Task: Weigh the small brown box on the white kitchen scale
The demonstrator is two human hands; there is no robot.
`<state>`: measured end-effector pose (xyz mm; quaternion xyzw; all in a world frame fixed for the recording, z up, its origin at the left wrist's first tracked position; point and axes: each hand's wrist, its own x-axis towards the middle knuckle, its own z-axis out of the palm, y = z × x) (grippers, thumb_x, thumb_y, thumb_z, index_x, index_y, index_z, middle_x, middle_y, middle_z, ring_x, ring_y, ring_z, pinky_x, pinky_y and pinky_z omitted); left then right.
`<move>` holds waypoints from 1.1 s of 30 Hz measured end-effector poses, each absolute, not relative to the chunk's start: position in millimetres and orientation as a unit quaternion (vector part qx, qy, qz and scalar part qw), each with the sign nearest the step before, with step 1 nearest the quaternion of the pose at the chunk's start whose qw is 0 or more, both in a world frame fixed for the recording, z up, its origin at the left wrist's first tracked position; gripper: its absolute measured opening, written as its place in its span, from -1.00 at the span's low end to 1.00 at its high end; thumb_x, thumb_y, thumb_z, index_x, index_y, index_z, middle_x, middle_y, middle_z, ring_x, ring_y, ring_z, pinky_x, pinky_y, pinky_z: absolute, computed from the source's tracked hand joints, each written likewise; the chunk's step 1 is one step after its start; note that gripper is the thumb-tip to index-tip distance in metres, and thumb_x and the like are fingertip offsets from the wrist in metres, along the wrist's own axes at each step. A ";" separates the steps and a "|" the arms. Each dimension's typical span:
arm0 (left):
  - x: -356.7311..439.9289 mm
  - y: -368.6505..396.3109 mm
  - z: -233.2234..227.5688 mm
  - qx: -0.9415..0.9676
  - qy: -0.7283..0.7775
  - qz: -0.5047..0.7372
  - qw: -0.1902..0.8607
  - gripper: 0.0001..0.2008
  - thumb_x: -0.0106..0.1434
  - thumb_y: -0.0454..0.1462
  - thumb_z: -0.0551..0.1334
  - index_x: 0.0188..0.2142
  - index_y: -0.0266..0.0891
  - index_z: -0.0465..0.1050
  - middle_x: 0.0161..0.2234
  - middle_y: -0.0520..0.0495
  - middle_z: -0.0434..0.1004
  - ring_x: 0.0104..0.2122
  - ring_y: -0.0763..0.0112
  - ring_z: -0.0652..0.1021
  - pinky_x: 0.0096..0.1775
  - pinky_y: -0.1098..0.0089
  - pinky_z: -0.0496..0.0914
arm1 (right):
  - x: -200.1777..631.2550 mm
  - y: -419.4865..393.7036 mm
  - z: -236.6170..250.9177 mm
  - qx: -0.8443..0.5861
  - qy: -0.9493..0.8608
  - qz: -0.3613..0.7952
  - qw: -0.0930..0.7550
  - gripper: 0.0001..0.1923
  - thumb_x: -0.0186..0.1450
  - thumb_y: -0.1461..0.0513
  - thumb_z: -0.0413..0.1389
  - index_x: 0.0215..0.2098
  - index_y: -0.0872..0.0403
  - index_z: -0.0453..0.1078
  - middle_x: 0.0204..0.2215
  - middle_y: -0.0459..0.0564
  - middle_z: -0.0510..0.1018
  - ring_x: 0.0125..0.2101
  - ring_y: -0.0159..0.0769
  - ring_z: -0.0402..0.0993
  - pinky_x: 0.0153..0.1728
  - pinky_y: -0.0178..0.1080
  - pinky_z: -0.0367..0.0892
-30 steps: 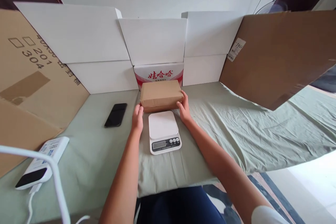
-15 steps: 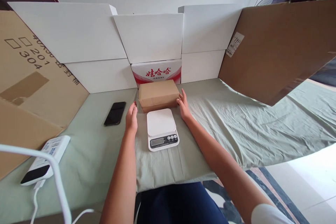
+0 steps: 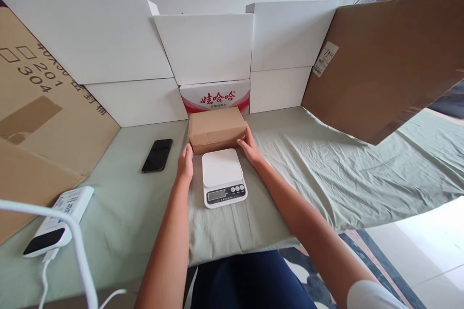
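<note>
A small brown cardboard box (image 3: pixel 216 128) sits on the green cloth, just behind a white digital kitchen scale (image 3: pixel 222 169). My left hand (image 3: pixel 185 163) is against the box's left front corner, fingers along its side. On the opposite end, my right hand (image 3: pixel 250 147) has its thumb at the front and its fingers along the right side. Between them the two hands hold the box. The scale's plate is bare, and its display and round buttons face me.
A black phone (image 3: pixel 157 155) lies left of my left hand. Farther left is a white device (image 3: pixel 60 222) with a cable. White boxes (image 3: pixel 206 48) and a red-lettered carton (image 3: pixel 217 98) line the back. Large cardboard panels (image 3: pixel 384 63) stand at both sides.
My left hand has moved right and reached the box's left side. My right hand has closed in on the right end. The view has shifted slightly.
</note>
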<state>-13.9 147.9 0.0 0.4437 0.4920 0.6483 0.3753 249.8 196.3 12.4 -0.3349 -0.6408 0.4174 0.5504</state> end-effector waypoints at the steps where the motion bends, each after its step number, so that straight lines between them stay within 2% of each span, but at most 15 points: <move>1: -12.8 144.9 4.0 0.432 0.496 0.655 0.372 -0.11 0.27 0.33 0.17 0.28 -0.30 0.46 0.36 -0.42 0.40 0.40 -0.05 0.35 0.42 0.02 0.16 | 249.0 194.2 13.5 -0.327 -0.640 0.418 0.556 0.00 0.33 -0.15 0.16 0.58 -0.18 -0.19 0.59 -0.19 -0.07 0.58 -0.09 -0.22 0.57 0.06 -0.19; 4: -10.2 129.8 15.5 0.434 0.482 0.672 0.357 0.01 0.19 0.40 0.18 0.33 -0.32 0.42 0.39 -0.44 0.33 0.42 -0.08 0.33 0.41 0.04 0.17 | 248.1 182.4 19.8 -0.306 -0.651 0.408 0.561 0.08 0.33 -0.21 0.17 0.59 -0.21 -0.32 0.61 -0.17 -0.20 0.59 -0.09 -0.25 0.56 0.07 -0.14; 10: -5.6 67.2 12.8 0.456 0.454 0.699 0.312 -0.06 0.23 0.36 0.17 0.34 -0.24 0.43 0.36 -0.39 0.40 0.40 -0.11 0.35 0.39 0.00 0.21 | 264.9 127.9 30.7 -0.326 -0.677 0.378 0.541 0.09 0.37 -0.23 0.15 0.59 -0.23 -0.41 0.61 -0.07 -0.26 0.59 0.00 -0.28 0.54 0.15 -0.12; 15: -1.6 17.3 0.0 0.453 0.470 0.683 0.326 -0.10 0.25 0.33 0.18 0.34 -0.24 0.44 0.34 -0.38 0.43 0.39 -0.13 0.37 0.38 -0.04 0.22 | 286.3 80.2 21.9 -0.328 -0.698 0.376 0.514 0.04 0.42 -0.20 0.13 0.59 -0.25 -0.42 0.61 -0.03 -0.20 0.57 0.05 -0.17 0.52 0.20 -0.05; 24: 1.3 0.2 -3.8 0.432 0.487 0.684 0.330 -0.14 0.26 0.30 0.20 0.29 -0.25 0.50 0.29 -0.39 0.49 0.35 -0.14 0.43 0.37 -0.07 0.24 | 287.7 65.7 18.8 -0.343 -0.695 0.359 0.519 -0.08 0.43 -0.16 0.13 0.57 -0.27 -0.23 0.55 0.04 -0.03 0.50 0.11 0.03 0.44 0.25 0.12; 29: 0.2 -0.9 -2.0 0.424 0.492 0.696 0.308 -0.16 0.31 0.29 0.16 0.32 -0.22 0.46 0.36 -0.37 0.40 0.38 -0.12 0.37 0.38 -0.05 0.23 | 292.1 71.2 22.1 -0.349 -0.636 0.354 0.590 -0.07 0.39 -0.21 0.12 0.56 -0.31 -0.23 0.51 0.06 0.10 0.41 0.12 0.23 0.35 0.27 0.26; 33: 0.3 -0.3 1.7 0.422 0.487 0.706 0.295 -0.19 0.33 0.27 0.15 0.35 -0.19 0.44 0.40 -0.34 0.34 0.40 -0.10 0.34 0.39 -0.04 0.21 | 297.4 75.4 26.4 -0.364 -0.591 0.346 0.631 -0.07 0.38 -0.21 0.13 0.55 -0.33 -0.21 0.49 0.07 0.14 0.40 0.14 0.26 0.33 0.30 0.27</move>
